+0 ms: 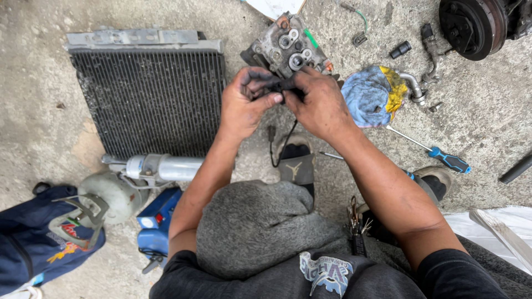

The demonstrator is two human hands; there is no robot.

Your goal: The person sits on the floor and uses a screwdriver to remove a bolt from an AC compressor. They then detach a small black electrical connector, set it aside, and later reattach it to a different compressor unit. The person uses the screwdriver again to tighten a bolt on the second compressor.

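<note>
1. Hands meet over the concrete floor (44,138): left hand (244,105) and right hand (318,105) both pinch a small black part (284,84), just before a grimy compressor body (285,47).
2. Finned condenser (149,99) lies left; blue-yellow rag (372,95) and blue-handled screwdriver (438,156) lie right.
3. Black cable (277,145) dangles below the hands.

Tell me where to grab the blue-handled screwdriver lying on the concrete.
Grip the blue-handled screwdriver by its thick blue and black handle, coming from above. The handle lies flat at the right end, clear of the blue and yellow rag, where the thin shaft's tip ends.
</note>
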